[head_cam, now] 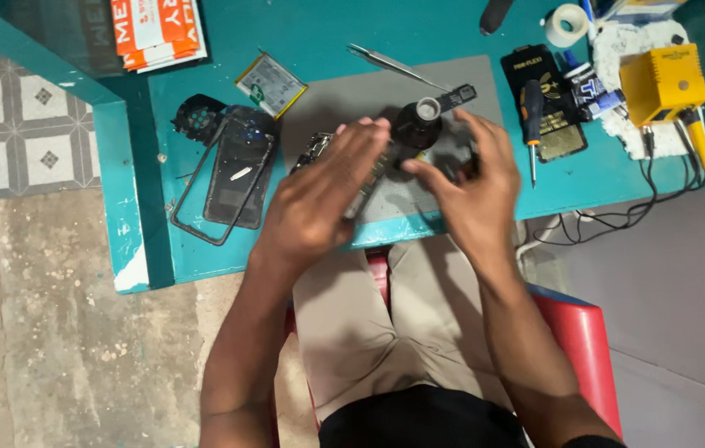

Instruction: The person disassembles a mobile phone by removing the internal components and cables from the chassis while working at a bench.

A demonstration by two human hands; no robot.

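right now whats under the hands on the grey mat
A long dark circuit board runs under the left hand and right hand, beside a small bottle. Its middle is covered.

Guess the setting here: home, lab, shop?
Likely a small phone repair bench. The hands, left and right, work on an opened phone over a grey mat, with tweezers, a screwdriver, a loose battery and a yellow soldering station nearby.

- We see an orange-and-white package stack (157, 29) at the worktop's far left.
- A black flat packet (545, 104) with gold markings lies right of the grey mat (partly under a screwdriver).
- A white-labelled, yellow-edged battery (270, 84) sits near the far edge.
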